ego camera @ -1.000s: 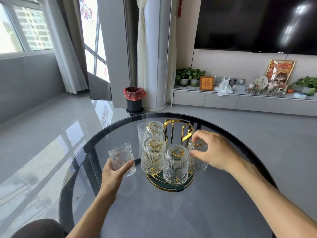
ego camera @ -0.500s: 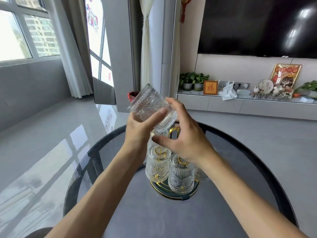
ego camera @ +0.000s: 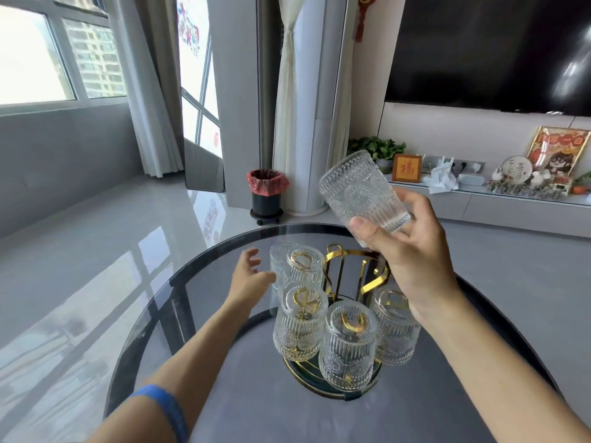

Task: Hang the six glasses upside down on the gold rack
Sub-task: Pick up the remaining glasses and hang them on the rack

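Note:
My right hand (ego camera: 415,260) is shut on a clear patterned glass (ego camera: 361,193), held tilted in the air above the gold rack (ego camera: 374,284). Several glasses hang upside down on the rack's arms, among them one at the front (ego camera: 348,346), one at the front left (ego camera: 300,324) and one on the right (ego camera: 396,330). Another glass (ego camera: 277,263) stands at the rack's back left, partly hidden behind a hung glass (ego camera: 307,266). Low over the table, my left hand (ego camera: 249,276) has its fingers spread and empty, right beside that back-left glass.
The rack stands on a round dark glass table (ego camera: 256,410). A black bin with a red bag (ego camera: 267,193) sits on the floor beyond the table. A low white console (ego camera: 479,206) with plants and ornaments runs along the right wall under a dark TV.
My left hand let go of the raised glass and dropped down toward the back-left glass. My right hand took over the raised glass and carried it to the right.

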The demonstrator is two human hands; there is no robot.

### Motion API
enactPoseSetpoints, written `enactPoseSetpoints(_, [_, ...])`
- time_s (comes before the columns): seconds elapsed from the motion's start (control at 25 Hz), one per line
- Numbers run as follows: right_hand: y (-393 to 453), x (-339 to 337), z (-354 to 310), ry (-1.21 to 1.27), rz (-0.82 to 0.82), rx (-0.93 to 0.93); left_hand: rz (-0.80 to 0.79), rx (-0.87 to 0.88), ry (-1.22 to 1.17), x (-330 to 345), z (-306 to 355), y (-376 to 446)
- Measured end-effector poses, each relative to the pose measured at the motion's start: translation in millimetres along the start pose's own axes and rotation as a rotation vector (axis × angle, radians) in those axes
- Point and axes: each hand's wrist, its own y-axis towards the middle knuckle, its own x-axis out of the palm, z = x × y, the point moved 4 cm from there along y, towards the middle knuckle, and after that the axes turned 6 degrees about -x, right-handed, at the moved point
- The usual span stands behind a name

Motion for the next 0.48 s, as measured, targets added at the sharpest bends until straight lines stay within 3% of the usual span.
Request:
enactPoseSetpoints(0.2, [12,-16,19,0.054,0.008,0.051,-0.161,0.039,0.140,26,-28,56])
enactPoseSetpoints(0.48, [13,-36,34,0.027,0.092,0.078,-0.054,0.080,0.129,39,-28,82])
